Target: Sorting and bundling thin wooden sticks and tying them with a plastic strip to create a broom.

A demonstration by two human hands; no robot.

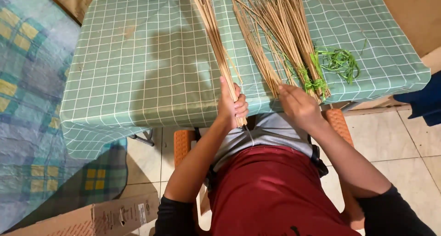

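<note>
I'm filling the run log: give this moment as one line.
left hand: grips thin tan stick bundle | right hand: on loose tan sticks tied with green string | surface: green checked tablecloth

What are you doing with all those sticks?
A seated person works at a table under a green checked cloth. The left hand grips a thin bundle of sticks near its lower end. The right hand rests at the end of a bigger pile of sticks, beside the green string tied around some of them.
</note>
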